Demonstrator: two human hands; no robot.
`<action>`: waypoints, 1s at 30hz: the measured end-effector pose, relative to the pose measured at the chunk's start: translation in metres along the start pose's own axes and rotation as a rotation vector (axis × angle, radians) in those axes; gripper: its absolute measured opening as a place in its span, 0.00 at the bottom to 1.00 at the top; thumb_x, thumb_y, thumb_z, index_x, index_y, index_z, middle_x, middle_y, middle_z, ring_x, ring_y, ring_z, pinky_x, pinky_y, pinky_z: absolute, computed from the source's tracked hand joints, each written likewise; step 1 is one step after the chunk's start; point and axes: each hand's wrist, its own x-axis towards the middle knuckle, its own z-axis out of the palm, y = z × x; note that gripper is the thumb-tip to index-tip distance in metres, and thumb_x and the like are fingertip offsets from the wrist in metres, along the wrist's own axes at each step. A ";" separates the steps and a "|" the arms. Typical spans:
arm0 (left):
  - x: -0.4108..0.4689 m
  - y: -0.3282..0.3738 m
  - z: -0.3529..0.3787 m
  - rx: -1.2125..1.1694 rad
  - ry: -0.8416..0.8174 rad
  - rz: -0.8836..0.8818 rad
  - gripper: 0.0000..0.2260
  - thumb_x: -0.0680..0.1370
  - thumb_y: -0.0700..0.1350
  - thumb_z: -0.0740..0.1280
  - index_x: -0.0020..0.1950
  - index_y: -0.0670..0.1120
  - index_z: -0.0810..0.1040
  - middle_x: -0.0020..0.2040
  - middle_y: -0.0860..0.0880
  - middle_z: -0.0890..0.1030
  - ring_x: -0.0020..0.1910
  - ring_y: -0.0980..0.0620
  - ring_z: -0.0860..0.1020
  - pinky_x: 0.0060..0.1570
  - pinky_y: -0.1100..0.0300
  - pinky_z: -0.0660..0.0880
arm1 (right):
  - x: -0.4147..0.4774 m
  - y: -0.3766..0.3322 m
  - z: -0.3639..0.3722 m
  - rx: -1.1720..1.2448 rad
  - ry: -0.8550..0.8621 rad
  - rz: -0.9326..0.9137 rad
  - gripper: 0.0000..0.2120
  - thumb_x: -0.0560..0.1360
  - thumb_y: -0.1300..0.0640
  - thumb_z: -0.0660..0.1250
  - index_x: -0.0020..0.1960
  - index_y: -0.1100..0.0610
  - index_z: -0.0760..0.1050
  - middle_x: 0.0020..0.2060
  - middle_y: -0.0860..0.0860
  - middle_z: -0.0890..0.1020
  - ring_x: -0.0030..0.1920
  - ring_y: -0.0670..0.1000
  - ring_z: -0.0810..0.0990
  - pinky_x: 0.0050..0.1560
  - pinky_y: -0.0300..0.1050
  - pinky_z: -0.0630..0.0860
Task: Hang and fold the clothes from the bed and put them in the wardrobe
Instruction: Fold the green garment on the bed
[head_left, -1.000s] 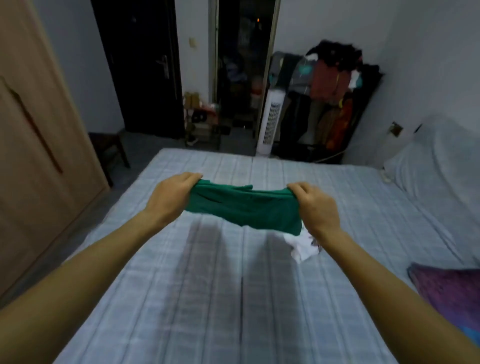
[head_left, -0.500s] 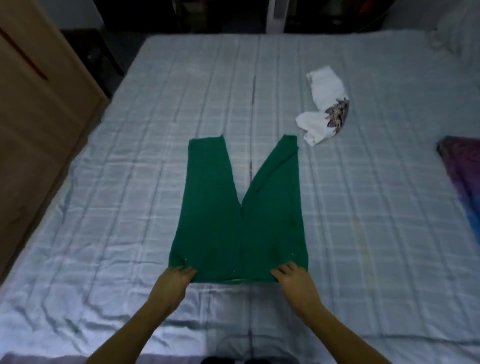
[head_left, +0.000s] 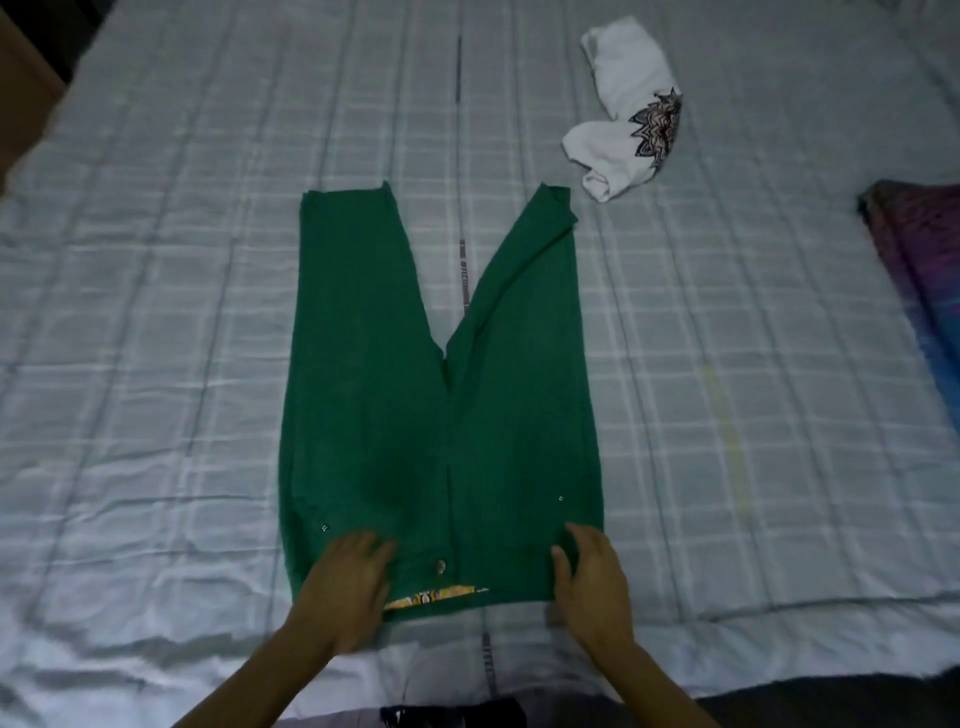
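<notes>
Green trousers (head_left: 441, 415) lie flat on bed (head_left: 156, 312), waistband nearest, left hand (head_left: 345, 587) & right hand (head_left: 592, 582) resting open on it w/ fingers spread, gripping nothing; risk: far right cuff, already curled, creases into fold if not smoothed.

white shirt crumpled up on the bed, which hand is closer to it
Right. The right hand lies on the green pants' waistband, on the white shirt's side; the left hand presses the waistband's opposite end.

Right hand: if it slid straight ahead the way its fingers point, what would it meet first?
The right hand would meet only more of the green trousers, along the right leg; the white garment lies well beyond.
</notes>
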 end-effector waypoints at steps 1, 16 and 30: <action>0.008 0.004 0.005 0.002 0.041 0.025 0.21 0.58 0.44 0.73 0.51 0.47 0.81 0.44 0.47 0.82 0.41 0.48 0.81 0.43 0.55 0.80 | 0.004 -0.001 0.004 0.008 -0.001 0.063 0.20 0.79 0.52 0.62 0.68 0.60 0.70 0.65 0.58 0.73 0.62 0.58 0.74 0.61 0.53 0.73; 0.131 0.022 -0.037 0.018 0.182 0.185 0.21 0.67 0.45 0.71 0.60 0.45 0.78 0.53 0.44 0.81 0.49 0.46 0.81 0.53 0.53 0.77 | 0.039 -0.006 0.029 -0.126 0.200 0.009 0.21 0.68 0.57 0.75 0.59 0.59 0.78 0.58 0.63 0.78 0.55 0.63 0.79 0.54 0.59 0.77; 0.419 0.040 -0.116 -0.203 0.416 0.016 0.21 0.78 0.46 0.61 0.70 0.42 0.67 0.66 0.38 0.69 0.59 0.40 0.72 0.58 0.48 0.71 | 0.232 -0.071 0.045 -0.250 0.172 -0.348 0.29 0.81 0.43 0.40 0.60 0.50 0.77 0.63 0.55 0.77 0.66 0.55 0.66 0.69 0.52 0.52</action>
